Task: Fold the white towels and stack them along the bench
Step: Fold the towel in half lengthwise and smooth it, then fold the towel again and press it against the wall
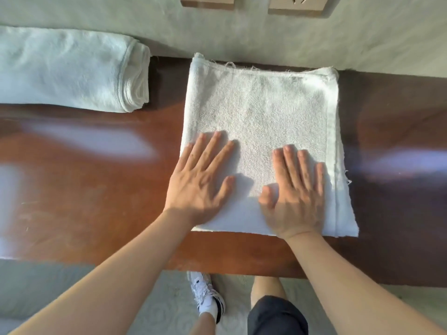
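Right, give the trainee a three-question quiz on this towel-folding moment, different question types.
1. True or false: both hands lie flat on the square folded white terry towel.
2. Where does the folded white towel stack sit relative to it?
A. the person's left
B. the person's right
C. on top
3. Fill in: the towels rest on a glossy reddish-brown wooden ____.

Key:
1. True: left hand and right hand press its near part, fingers straight.
2. A
3. bench
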